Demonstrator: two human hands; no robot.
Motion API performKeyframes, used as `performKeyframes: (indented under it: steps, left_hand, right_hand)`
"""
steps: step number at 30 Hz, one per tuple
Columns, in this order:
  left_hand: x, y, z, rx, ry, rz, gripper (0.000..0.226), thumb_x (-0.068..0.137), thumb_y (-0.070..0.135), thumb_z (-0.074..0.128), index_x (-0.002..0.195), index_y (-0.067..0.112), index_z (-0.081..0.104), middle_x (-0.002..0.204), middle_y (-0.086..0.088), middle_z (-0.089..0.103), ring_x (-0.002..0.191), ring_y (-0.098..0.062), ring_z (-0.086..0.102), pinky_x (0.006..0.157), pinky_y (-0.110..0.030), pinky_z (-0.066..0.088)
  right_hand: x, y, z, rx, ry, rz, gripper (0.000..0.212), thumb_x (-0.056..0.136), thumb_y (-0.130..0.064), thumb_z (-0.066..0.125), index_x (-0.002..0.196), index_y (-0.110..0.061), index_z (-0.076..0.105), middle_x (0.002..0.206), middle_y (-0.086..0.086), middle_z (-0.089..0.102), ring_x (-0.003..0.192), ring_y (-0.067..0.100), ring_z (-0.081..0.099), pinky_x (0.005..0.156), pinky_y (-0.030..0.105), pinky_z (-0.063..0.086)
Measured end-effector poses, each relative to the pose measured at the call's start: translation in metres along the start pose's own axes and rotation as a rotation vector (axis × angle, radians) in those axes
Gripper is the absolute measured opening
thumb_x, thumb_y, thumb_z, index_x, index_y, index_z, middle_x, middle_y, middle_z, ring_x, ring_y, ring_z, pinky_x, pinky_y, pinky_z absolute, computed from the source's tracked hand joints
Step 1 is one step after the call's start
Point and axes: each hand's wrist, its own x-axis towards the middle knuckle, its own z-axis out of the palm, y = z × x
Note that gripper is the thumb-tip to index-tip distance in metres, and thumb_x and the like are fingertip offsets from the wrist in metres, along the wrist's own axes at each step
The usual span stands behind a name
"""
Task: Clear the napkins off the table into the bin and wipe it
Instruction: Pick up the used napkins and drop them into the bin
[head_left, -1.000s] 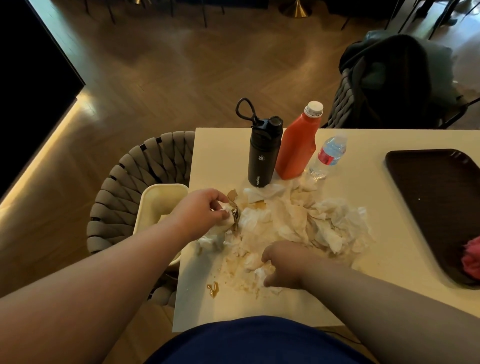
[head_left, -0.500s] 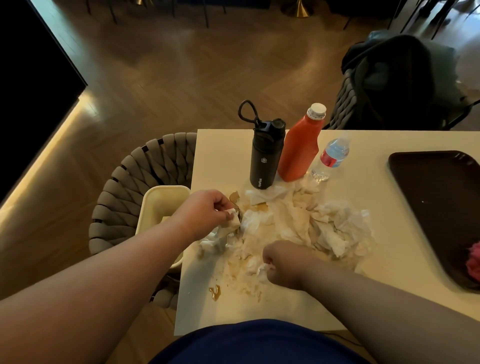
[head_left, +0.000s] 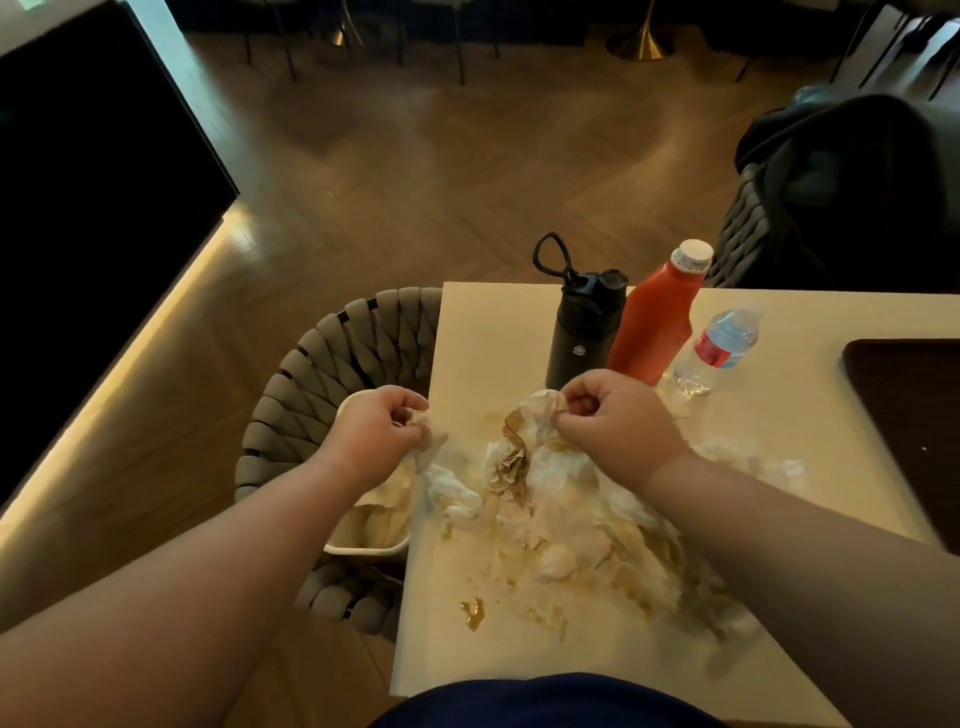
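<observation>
A heap of crumpled, brown-stained napkins covers the near middle of the cream table. My left hand is closed on a white napkin that trails across the table's left edge, above the cream bin. The bin sits on a woven chair beside the table and holds paper. My right hand pinches the far top of the heap, just in front of the black flask. Brown sauce smears mark the table near me.
A black flask, a red sauce bottle and a small water bottle stand behind the heap. A dark tray lies at the right. The woven chair stands left of the table, another with dark clothes far right.
My left hand has carried its napkin left to the table edge over the bin. My right hand has moved from the near side of the heap to its far top.
</observation>
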Motion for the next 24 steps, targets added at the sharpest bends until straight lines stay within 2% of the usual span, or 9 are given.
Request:
performKeyframes:
  steps: [3, 5, 8, 11, 14, 16, 17, 20, 24]
  left_hand:
    - [-0.002, -0.019, -0.014, 0.049, 0.102, -0.046, 0.007, 0.096, 0.021, 0.071, 0.093, 0.027, 0.068, 0.088, -0.001, 0.070, 0.079, -0.022, 0.068, 0.064, -0.031, 0.059]
    - [-0.002, -0.033, -0.022, 0.077, 0.156, -0.091, 0.003, 0.097, 0.024, 0.070, 0.096, 0.027, 0.067, 0.089, 0.000, 0.070, 0.077, -0.021, 0.067, 0.061, -0.032, 0.058]
    - [-0.002, -0.048, -0.027, 0.085, 0.194, -0.160, 0.006, 0.098, 0.025, 0.069, 0.103, 0.024, 0.066, 0.090, 0.000, 0.068, 0.076, -0.017, 0.065, 0.055, -0.023, 0.048]
    - [0.000, -0.055, -0.028, 0.098, 0.212, -0.198, 0.011, 0.097, 0.024, 0.069, 0.108, 0.021, 0.066, 0.093, -0.001, 0.068, 0.077, -0.016, 0.065, 0.058, -0.026, 0.051]
    - [0.002, -0.063, -0.028, 0.158, 0.099, -0.277, 0.046, 0.093, 0.023, 0.075, 0.135, 0.018, 0.057, 0.114, -0.002, 0.067, 0.090, -0.017, 0.065, 0.064, -0.025, 0.054]
    - [0.001, -0.065, -0.027, 0.229, -0.044, -0.328, 0.079, 0.087, 0.026, 0.082, 0.153, 0.020, 0.041, 0.136, -0.005, 0.061, 0.108, -0.021, 0.065, 0.075, -0.028, 0.057]
    - [0.000, -0.065, -0.027, 0.269, -0.089, -0.328, 0.084, 0.086, 0.028, 0.083, 0.156, 0.021, 0.037, 0.141, -0.006, 0.059, 0.114, -0.022, 0.064, 0.081, -0.030, 0.058]
    - [-0.003, -0.060, -0.024, 0.334, -0.088, -0.306, 0.079, 0.088, 0.028, 0.081, 0.154, 0.021, 0.039, 0.142, -0.006, 0.059, 0.118, -0.022, 0.063, 0.083, -0.028, 0.055]
    - [-0.004, -0.050, -0.027, 0.241, -0.056, -0.232, 0.061, 0.090, 0.029, 0.079, 0.144, 0.022, 0.052, 0.133, -0.001, 0.064, 0.112, -0.018, 0.064, 0.088, -0.031, 0.058]
  right_hand:
    - [0.004, -0.004, 0.003, 0.009, 0.004, 0.006, 0.006, 0.086, -0.022, 0.074, 0.091, -0.025, 0.073, 0.074, -0.002, 0.072, 0.072, 0.013, 0.068, 0.070, 0.040, 0.062]
    - [0.006, -0.005, 0.006, 0.009, 0.006, 0.010, 0.006, 0.085, -0.022, 0.075, 0.090, -0.025, 0.073, 0.074, -0.002, 0.072, 0.073, 0.014, 0.068, 0.071, 0.041, 0.062]
    - [0.006, -0.007, 0.008, 0.012, -0.003, 0.015, 0.005, 0.087, -0.023, 0.075, 0.091, -0.025, 0.073, 0.074, -0.003, 0.072, 0.073, 0.014, 0.068, 0.071, 0.041, 0.062]
    - [0.008, -0.009, 0.009, 0.009, -0.010, 0.007, 0.004, 0.088, -0.024, 0.074, 0.091, -0.026, 0.073, 0.073, -0.002, 0.072, 0.071, 0.014, 0.068, 0.069, 0.041, 0.063]
    - [0.010, -0.010, 0.010, 0.004, -0.019, 0.007, 0.006, 0.086, -0.021, 0.075, 0.090, -0.026, 0.073, 0.074, -0.002, 0.072, 0.071, 0.014, 0.068, 0.068, 0.040, 0.062]
    - [0.011, -0.010, 0.010, 0.001, -0.026, 0.011, 0.006, 0.085, -0.021, 0.075, 0.089, -0.025, 0.073, 0.074, -0.003, 0.072, 0.071, 0.013, 0.067, 0.069, 0.039, 0.062]
    - [0.012, -0.011, 0.011, 0.002, -0.028, 0.014, 0.006, 0.085, -0.021, 0.075, 0.089, -0.025, 0.073, 0.074, -0.003, 0.072, 0.071, 0.013, 0.067, 0.069, 0.039, 0.062]
    - [0.013, -0.011, 0.011, 0.005, -0.033, 0.022, 0.005, 0.085, -0.022, 0.075, 0.088, -0.026, 0.073, 0.075, -0.003, 0.072, 0.073, 0.013, 0.067, 0.070, 0.040, 0.062]
    - [0.012, -0.012, 0.013, 0.011, -0.040, 0.022, 0.004, 0.085, -0.023, 0.075, 0.087, -0.026, 0.073, 0.075, -0.001, 0.072, 0.073, 0.016, 0.068, 0.070, 0.044, 0.061]
